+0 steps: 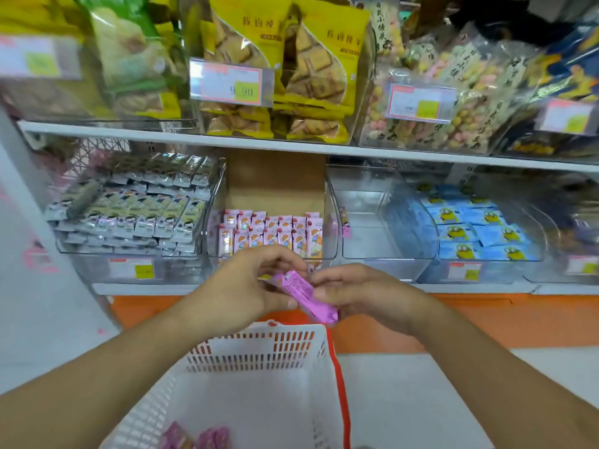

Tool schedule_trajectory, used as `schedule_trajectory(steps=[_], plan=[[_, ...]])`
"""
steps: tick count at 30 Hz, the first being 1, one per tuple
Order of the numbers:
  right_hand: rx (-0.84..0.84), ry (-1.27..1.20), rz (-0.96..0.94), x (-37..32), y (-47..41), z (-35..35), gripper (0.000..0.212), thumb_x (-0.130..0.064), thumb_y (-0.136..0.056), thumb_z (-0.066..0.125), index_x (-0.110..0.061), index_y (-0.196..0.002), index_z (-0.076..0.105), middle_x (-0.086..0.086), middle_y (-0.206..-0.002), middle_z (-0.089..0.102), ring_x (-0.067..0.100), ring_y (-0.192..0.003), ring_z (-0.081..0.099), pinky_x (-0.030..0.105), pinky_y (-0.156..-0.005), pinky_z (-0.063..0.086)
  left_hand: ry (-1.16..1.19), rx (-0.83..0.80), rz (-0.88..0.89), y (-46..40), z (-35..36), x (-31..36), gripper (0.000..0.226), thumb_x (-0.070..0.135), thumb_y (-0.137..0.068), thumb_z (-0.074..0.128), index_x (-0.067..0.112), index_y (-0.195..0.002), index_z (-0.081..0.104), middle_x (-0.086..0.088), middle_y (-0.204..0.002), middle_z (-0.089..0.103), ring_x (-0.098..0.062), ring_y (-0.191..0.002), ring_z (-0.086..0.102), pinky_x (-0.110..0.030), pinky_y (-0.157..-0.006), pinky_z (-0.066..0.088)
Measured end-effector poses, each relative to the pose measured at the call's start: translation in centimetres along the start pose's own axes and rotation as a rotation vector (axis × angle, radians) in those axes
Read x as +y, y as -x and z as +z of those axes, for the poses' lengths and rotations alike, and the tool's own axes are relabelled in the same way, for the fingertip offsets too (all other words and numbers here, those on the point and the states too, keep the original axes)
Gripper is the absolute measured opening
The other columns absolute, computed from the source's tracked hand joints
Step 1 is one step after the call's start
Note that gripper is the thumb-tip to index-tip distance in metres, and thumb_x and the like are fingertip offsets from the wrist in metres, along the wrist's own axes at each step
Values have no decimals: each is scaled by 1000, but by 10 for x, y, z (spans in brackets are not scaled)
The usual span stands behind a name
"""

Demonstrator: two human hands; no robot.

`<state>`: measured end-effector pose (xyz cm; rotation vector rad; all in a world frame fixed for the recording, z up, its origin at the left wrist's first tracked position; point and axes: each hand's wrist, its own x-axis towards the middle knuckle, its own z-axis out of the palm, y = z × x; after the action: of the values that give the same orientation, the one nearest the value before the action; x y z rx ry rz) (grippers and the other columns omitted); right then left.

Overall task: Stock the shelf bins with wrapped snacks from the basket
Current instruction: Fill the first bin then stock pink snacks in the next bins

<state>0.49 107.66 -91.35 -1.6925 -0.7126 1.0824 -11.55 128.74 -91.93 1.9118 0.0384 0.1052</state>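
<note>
Nearest, the white slotted basket (246, 361) sits low with a few pink packets (194, 439) at its bottom edge and bare floor inside. Above its far rim, the left hand (249, 286) and right hand (366, 296) meet — fingers curled, both pinching one pink wrapped snack (304, 294). Beyond, the clear bin of pink snacks (272, 234) is stocked in front — behind its rows stands a cardboard panel (275, 186).

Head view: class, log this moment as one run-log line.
stage: stocking | left hand + right hand: hold purple snack | basket: snacks remain | target: pink-snack bin
</note>
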Motion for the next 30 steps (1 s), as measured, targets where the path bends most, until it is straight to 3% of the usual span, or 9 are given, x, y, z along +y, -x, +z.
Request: schedule_trajectory(steps=[3,8,12,17,22,25,28,30], plan=[[193,96,-126,-8,0,3,23,-13,-90,82,-17,-112,77,4,-107,78,21,-93,74,31,-70,54,41,63,24,-4,-3,9,48,-10,-75,86,17,-111,71,2,-112,75,-12,-111,70,-33,-86,62],[535,397,-312,-7,-8,3,32,-18,-79,91,-33,-100,72,-16,-102,69,4,-101,63,13,-80,49,88,133,-100,-14,-8,6,46,19,-78,91,32,-118,71,12,-125,70,-14,-115,69,-40,-95,59],[560,513,-394,-3,-8,-2,41,-12,-79,89,-37,-101,66,-16,-108,62,6,-104,60,15,-78,49,144,202,-130,-22,-4,8,26,8,-82,86,21,-102,76,-1,-112,74,-23,-88,78,-41,-86,63],[579,545,-381,0,-3,-10,34,-19,-82,88,-36,-101,65,-17,-105,66,6,-101,64,14,-76,50,179,268,-101,-32,3,13,38,11,-77,90,30,-107,75,5,-118,74,-22,-104,74,-47,-96,59],[721,464,-413,6,6,-18,23,-19,-85,83,-28,-100,67,-16,-87,67,7,-82,64,15,-68,51,227,331,-28,-49,26,22,50,11,-84,83,28,-127,62,5,-123,69,-11,-103,73,-34,-89,62],[878,459,-375,8,1,-35,21,-20,-89,79,-32,-95,62,-22,-82,64,4,-73,62,19,-64,52,-40,269,45,-66,32,21,52,20,-93,75,39,-137,55,17,-136,58,-2,-121,62,-30,-100,54],[1016,568,-264,10,-19,-71,18,-29,-93,73,-31,-105,60,-12,-72,66,8,-69,63,35,-65,53,-547,147,195,-86,36,15,57,34,-100,62,45,-151,41,22,-154,38,1,-140,39,-19,-114,30],[1045,613,-167,15,-39,-98,23,-32,-95,70,-31,-114,59,-3,-74,67,16,-65,64,37,-58,53,-765,30,225,-99,43,4,63,42,-103,56,43,-160,28,22,-165,21,-1,-150,22,-19,-119,22]])
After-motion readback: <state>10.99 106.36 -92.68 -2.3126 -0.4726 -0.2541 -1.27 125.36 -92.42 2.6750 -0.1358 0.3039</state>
